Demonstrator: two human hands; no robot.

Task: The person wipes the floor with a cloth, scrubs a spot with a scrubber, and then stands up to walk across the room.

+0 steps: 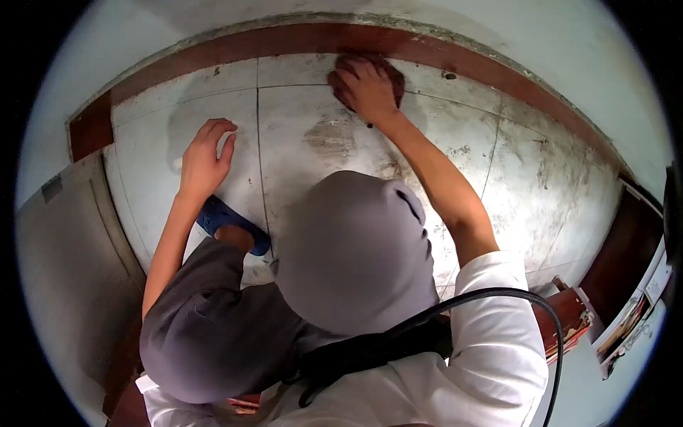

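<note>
A dark red cloth (395, 77) lies bunched on the dirty white floor tiles (299, 156), against the dark red skirting. My right hand (366, 87) presses down on this cloth with its fingers spread over the top. Dark smudges mark the tiles below it. On the left, my left hand (207, 158) hovers over the floor, fingers loosely curved, thumb apart, holding nothing. A blue slipper (231, 222) on my foot is just below that hand.
Red skirting (284, 39) runs along the wall. A grey panel (78, 249) stands at the left. Books and papers (573, 324) sit on the right. My bent knees fill the near middle, and a black cable (526, 293) loops over my right arm.
</note>
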